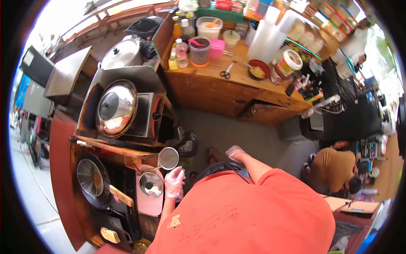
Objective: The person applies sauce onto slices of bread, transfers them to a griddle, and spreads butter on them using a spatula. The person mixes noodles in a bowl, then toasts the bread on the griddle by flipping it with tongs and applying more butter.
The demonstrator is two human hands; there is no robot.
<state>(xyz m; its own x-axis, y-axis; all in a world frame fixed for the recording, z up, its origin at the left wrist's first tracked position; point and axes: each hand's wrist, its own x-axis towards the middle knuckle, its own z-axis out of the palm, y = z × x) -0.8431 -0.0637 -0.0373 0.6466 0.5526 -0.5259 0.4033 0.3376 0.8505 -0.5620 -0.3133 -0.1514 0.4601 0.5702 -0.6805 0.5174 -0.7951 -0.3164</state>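
My left hand [174, 183], in a clear plastic glove, is beside the stove counter with its fingers loosely bent and nothing visible in them. Just above it a round mesh strainer [168, 158] juts past the counter's edge. A small glass lid [151, 185] lies on a pink tray [149, 207] to its left. My right hand [235, 154], gloved too, hangs over the floor in front of me, fingers stretched out and empty. Left of the tray, a wire strainer basket [94, 183] sits in a black wok [86, 200].
A lidded pan [116, 109] stands on a gas stove [146, 115]. The wooden counter [203, 86] ahead carries scissors [227, 70], a red bowl [259, 70], tubs, bottles and stacked plastic cups [266, 40]. A black bag [186, 144] lies below. Another person [332, 169] crouches at the right.
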